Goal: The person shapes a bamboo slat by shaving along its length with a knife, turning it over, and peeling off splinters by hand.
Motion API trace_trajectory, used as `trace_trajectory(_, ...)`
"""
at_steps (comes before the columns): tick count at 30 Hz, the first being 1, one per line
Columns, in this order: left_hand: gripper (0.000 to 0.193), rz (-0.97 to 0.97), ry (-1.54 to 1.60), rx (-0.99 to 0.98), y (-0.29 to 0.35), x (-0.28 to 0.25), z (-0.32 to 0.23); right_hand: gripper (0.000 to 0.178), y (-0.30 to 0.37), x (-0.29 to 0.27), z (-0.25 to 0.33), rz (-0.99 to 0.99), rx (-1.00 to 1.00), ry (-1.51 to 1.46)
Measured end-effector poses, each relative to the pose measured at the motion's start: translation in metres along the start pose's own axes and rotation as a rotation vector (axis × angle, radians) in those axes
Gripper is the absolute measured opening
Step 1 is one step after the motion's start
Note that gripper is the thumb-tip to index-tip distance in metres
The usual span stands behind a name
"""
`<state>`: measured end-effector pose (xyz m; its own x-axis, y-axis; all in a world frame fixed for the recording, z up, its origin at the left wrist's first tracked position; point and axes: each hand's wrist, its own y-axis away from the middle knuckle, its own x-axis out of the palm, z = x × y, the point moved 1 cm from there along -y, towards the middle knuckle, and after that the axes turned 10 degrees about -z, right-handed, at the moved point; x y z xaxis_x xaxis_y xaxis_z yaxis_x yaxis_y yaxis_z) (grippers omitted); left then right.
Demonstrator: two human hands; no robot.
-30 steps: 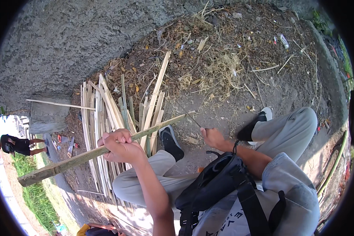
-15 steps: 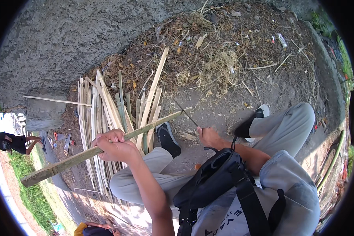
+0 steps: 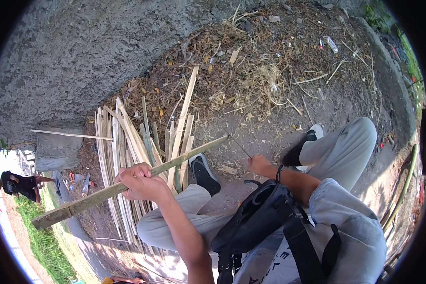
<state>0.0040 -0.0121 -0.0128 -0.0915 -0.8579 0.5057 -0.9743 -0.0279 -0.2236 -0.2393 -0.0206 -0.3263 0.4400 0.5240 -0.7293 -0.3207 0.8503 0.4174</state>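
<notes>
My left hand [image 3: 144, 183] is closed around a long, greenish-brown bamboo strip [image 3: 90, 200], which slants from the lower left up toward the right. Its thicker, jointed end lies at the left. In my right hand [image 3: 260, 165] is a knife [image 3: 241, 148] with a thin dark blade; the fingers wrap its handle, which is hidden. The blade crosses the strip's narrow right end, seemingly touching it. Beneath the left hand and strip, a pile of split pale bamboo strips [image 3: 120, 142] lies on the ground.
My shoes [image 3: 204, 176] and bent legs flank the work. Curly shavings [image 3: 265, 83] and dry leaves litter the ground ahead. A rough concrete wall [image 3: 80, 57] rises at upper left, beside a concrete block [image 3: 59, 149]. A saw [image 3: 86, 183] lies left. Another person [image 3: 21, 184] is at far left.
The view has shifted slightly. The right hand and knife sit a little farther right, with the blade nearer the strip's tip. Both hands keep their hold.
</notes>
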Motion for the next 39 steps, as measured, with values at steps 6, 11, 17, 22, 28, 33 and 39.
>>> trace_trajectory(6, 0.025, 0.015, -0.032, 0.011, -0.024, -0.015, 0.001, 0.057, 0.005, -0.023, 0.048, -0.073, -0.011, -0.181)
trace_trajectory(11, 0.026, -0.073, -0.076, 0.002, -0.028, -0.022, 0.001, 0.059, 0.013, -0.027, 0.092, -0.08, -0.156, -0.256)
trace_trajectory(17, 0.026, -0.048, -0.018, -0.043, -0.033, -0.031, 0.002, 0.056, -0.021, 0.001, 0.026, -0.063, 0.104, -0.135)
trace_trajectory(22, 0.026, -0.009, -0.053, 0.018, -0.016, -0.017, -0.002, 0.064, -0.007, 0.001, 0.042, -0.044, 0.007, -0.197)
trace_trajectory(28, 0.022, 0.046, -0.018, -0.013, -0.017, -0.018, 0.004, 0.062, -0.005, 0.005, 0.001, -0.049, 0.163, -0.061)
trace_trajectory(33, 0.021, 0.131, 0.007, -0.012, -0.02, -0.015, 0.005, 0.063, 0.007, -0.008, 0.025, -0.065, 0.112, -0.109)
trace_trajectory(39, 0.019, 0.008, 0.003, -0.069, -0.036, -0.024, 0.005, 0.062, 0.021, -0.014, 0.014, -0.06, 0.082, -0.119)
